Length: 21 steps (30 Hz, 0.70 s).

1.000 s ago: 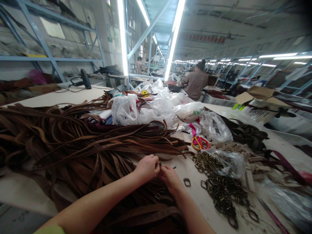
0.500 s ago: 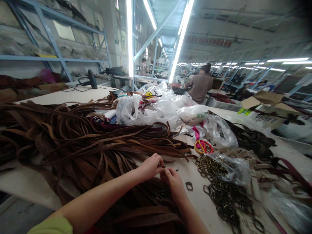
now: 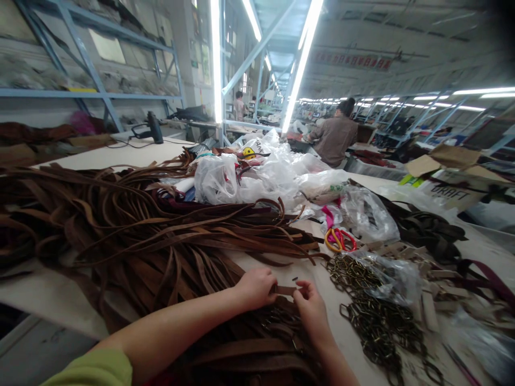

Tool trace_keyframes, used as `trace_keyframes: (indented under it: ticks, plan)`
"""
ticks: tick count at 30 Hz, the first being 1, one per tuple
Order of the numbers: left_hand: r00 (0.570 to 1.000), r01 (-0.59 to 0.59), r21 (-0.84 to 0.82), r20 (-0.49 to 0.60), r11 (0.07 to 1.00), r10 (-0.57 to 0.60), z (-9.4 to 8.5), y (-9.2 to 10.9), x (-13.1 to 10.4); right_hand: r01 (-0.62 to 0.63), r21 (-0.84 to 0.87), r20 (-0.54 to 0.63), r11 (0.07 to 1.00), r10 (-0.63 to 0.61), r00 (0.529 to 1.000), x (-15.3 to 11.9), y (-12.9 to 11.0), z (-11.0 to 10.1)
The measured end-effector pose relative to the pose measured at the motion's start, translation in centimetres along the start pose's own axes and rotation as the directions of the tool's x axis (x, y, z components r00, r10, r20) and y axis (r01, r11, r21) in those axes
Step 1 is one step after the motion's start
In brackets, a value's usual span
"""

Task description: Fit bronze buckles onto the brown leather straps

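From the head view, my left hand [image 3: 255,287] and my right hand [image 3: 309,305] meet low in the middle, each with its grip pinched on an end of a short brown strap piece [image 3: 285,290] stretched between them, just above the near edge of the strap heap [image 3: 140,236]. That heap of long brown leather straps spreads left across the tabletop [image 3: 120,155]. To my right lies a pile of dark metal buckles [image 3: 374,311], with orange-handled scissors [image 3: 340,239] beyond it. Farther off sit clear plastic bags [image 3: 261,177] and a seated co-worker [image 3: 336,136].
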State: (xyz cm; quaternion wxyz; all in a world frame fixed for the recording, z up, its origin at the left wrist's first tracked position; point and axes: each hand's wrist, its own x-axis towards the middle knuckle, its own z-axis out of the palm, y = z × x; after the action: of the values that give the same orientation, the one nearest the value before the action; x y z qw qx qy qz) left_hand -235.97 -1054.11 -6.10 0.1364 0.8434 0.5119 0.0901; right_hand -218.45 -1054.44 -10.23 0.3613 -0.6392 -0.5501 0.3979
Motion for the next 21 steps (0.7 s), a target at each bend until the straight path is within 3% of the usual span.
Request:
trace_keyframes:
  ticks: [3, 6, 8, 11, 13, 16, 19, 21]
  plan:
    - [1.0, 0.006, 0.029, -0.011, 1.0, -0.006, -1.4, -1.3, 0.2, 0.047, -0.302, 0.061, 0.952, -0.03, 0.998, -0.4, 1.0, -1.6]
    - [0.982, 0.173, 0.229, -0.115, 0.958, -0.149, -3.6, -3.8, 0.6, 0.202, -0.517, 0.035, 0.832, -0.215, 0.976, -0.5, 0.5, -1.9]
    - [0.965, 0.256, 0.34, -0.144, 0.905, -0.219, -4.6, -5.3, 0.8, 0.337, -0.537, 0.077, 0.773, -0.352, 0.933, -0.3, -0.4, -1.4]
    - [0.968, 0.25, 0.387, -0.131, 0.887, -0.216, -4.6, -6.3, 0.8, 0.508, -0.477, 0.284, 0.717, -0.421, 0.861, -0.2, -1.7, -0.3]
    - [0.98, 0.198, 0.388, -0.1, 0.9, -0.172, -3.8, -5.9, 0.7, 0.547, -0.429, 0.391, 0.719, -0.399, 0.83, -0.4, -2.1, 0.2]
    - [0.996, 0.087, 0.316, 0.0, 0.945, -0.092, -2.0, -4.3, 0.8, 0.539, -0.333, 0.442, 0.774, -0.376, 0.814, -1.2, -2.3, 0.2]
    - [0.993, 0.071, 0.174, 0.082, 0.982, -0.087, -0.1, -2.1, 1.7, 0.514, -0.256, 0.41, 0.819, -0.389, 0.825, -2.0, -2.3, -0.8]
    - [0.99, 0.088, 0.104, 0.102, 0.991, -0.098, 0.8, -0.7, 2.8, 0.46, -0.262, 0.336, 0.848, -0.366, 0.868, -2.3, -1.9, -2.2]
